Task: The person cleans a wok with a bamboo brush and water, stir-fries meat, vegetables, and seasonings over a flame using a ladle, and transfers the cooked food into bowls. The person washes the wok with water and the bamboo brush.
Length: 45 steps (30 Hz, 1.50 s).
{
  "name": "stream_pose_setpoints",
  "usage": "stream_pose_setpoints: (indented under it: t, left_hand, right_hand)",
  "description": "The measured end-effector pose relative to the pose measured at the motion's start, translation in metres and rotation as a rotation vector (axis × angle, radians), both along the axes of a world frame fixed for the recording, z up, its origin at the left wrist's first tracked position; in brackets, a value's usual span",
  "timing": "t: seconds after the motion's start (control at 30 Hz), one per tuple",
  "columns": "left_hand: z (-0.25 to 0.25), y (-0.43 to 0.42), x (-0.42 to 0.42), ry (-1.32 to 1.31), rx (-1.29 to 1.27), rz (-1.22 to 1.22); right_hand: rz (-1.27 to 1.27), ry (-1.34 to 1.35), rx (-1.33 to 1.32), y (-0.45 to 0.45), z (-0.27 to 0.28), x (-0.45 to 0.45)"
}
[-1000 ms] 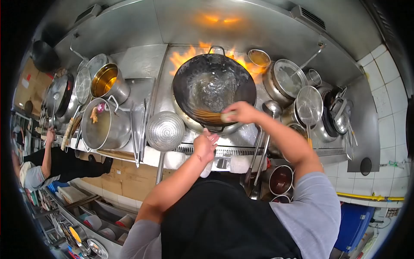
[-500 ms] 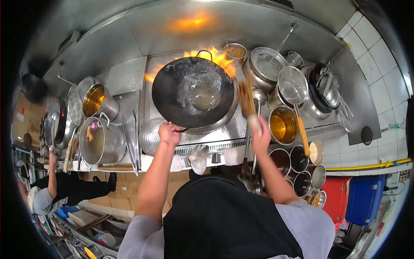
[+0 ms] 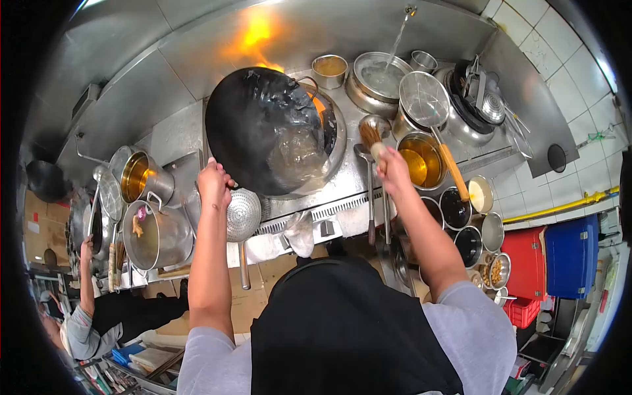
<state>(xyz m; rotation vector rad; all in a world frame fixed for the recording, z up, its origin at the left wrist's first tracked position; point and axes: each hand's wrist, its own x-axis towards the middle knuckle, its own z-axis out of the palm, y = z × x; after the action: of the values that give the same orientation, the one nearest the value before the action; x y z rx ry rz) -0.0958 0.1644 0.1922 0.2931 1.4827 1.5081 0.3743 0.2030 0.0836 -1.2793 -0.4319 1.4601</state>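
Note:
A large black wok (image 3: 247,125) is tilted toward the right over the burner. Clear water (image 3: 299,155) swirls and spills at its low right side. My left hand (image 3: 215,184) is closed at the wok's near-left edge, on its handle, which the fingers mostly hide. My right hand (image 3: 394,171) grips a bamboo wok brush (image 3: 372,133) by its bound end, its bristles pointing up and away from me. Under the brush are the bowls of two ladles (image 3: 375,124). A perforated strainer (image 3: 243,216) rests just right of my left hand.
Flame (image 3: 257,29) glows behind the wok. To the right stand a pot of golden oil (image 3: 431,161), a wire skimmer (image 3: 424,99) laid across a pot, and water running from a tap (image 3: 397,39) into another pot. On the left is a stockpot (image 3: 174,240); a co-worker (image 3: 99,316) stands beyond.
The wok has swung left and tipped to the right, so its water runs to that side. My left hand moved left and up with it. My right hand raised the brush slightly.

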Motion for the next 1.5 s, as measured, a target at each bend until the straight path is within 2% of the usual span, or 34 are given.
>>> stream_pose_setpoints:
  t: [0.17,0.3,0.37,0.43,0.47,0.5,0.57,0.63,0.67,0.7,0.77,0.83,0.9,0.93,0.97,1.03,1.07,1.13,1.23,1.27,1.3,1.37,1.4,1.43,1.47,1.5]
  left_hand:
    - [0.019,-0.012,0.029,0.092,0.142,-0.02]
    - [0.013,-0.037,0.062,0.264,0.256,-0.055]
    - [-0.007,-0.057,0.065,0.315,0.284,-0.093]
    - [-0.043,-0.073,0.064,0.824,0.437,-0.12]
    - [-0.046,-0.086,0.065,0.819,0.445,-0.124]
    - [-0.046,-0.099,0.067,0.728,0.443,-0.145]
    - [-0.045,-0.103,0.065,0.639,0.438,-0.176]
    - [-0.039,-0.1,0.063,0.24,0.353,-0.059]
    - [-0.03,-0.091,0.06,0.194,0.272,0.003]
    - [-0.03,-0.08,0.054,0.193,0.274,0.001]
    - [-0.038,-0.06,0.04,-0.072,0.098,0.143]
    - [-0.063,-0.049,0.029,-0.142,0.081,0.168]
    - [-0.097,-0.038,0.02,-0.358,0.067,0.236]
    - [-0.123,-0.036,0.016,-0.319,0.076,0.175]
    - [-0.125,-0.036,0.024,-0.32,0.08,0.173]
    - [-0.124,-0.037,0.055,-0.519,0.015,0.181]
    - [-0.13,-0.036,0.065,-0.519,0.017,0.178]
    - [-0.14,-0.032,0.081,-0.648,0.061,0.184]
    - [-0.135,-0.024,0.094,-0.701,0.014,0.073]
    - [-0.131,-0.025,0.094,-0.702,-0.015,0.051]
    - [-0.126,-0.029,0.093,-0.699,-0.016,0.053]
    - [-0.114,-0.039,0.092,-0.232,-0.27,-0.072]
    - [-0.111,-0.044,0.087,0.046,-0.164,-0.227]
    - [-0.112,-0.051,0.088,0.045,-0.162,-0.221]
    - [-0.113,-0.059,0.093,0.491,-0.005,-0.26]
    - [-0.094,-0.066,0.098,0.937,0.158,-0.287]
  right_hand:
    - [-0.023,-0.124,-0.046,0.063,0.035,-0.042]
    - [-0.015,-0.147,-0.079,0.093,0.012,-0.068]
    - [0.019,-0.218,-0.171,0.09,0.014,-0.088]
    - [0.052,-0.182,-0.166,0.087,-0.001,-0.103]
    - [-0.002,-0.365,-0.111,0.092,-0.023,-0.116]
    - [-0.056,-0.545,-0.058,0.091,-0.028,-0.128]
    - [-0.084,-0.514,-0.033,0.081,-0.035,-0.119]
    - [0.14,-0.228,-0.041,0.054,-0.009,-0.081]
    - [0.33,-0.497,0.085,0.054,-0.034,-0.063]
    - [0.327,-0.498,0.086,0.039,-0.037,-0.06]
    - [0.519,-1.418,0.159,-0.014,-0.046,-0.062]
    - [0.819,-1.417,0.008,-0.059,-0.045,-0.068]
    - [0.791,-1.312,0.022,-0.099,-0.076,-0.067]
    - [0.646,-1.414,0.033,-0.119,-0.08,-0.066]
    - [0.497,-1.51,0.047,-0.137,-0.083,-0.064]
    - [0.305,-1.496,-0.082,-0.17,-0.097,-0.054]
    - [0.301,-1.495,-0.081,-0.181,-0.103,-0.05]
    - [0.271,-1.405,-0.405,-0.192,-0.111,-0.042]
    - [0.243,-1.27,-0.279,-0.187,-0.125,-0.022]
    - [0.287,-1.223,-0.15,-0.178,-0.133,-0.008]
    - [0.362,-1.16,-0.208,-0.167,-0.108,-0.005]
    - [0.182,-1.273,0.233,-0.159,-0.13,-0.001]
    - [0.185,-1.274,0.24,-0.153,-0.125,-0.004]
    - [0.221,-1.132,0.2,-0.151,-0.12,-0.008]
    - [0.255,-0.99,0.161,-0.148,-0.114,-0.009]
    - [0.257,-0.992,0.169,-0.145,-0.103,-0.007]
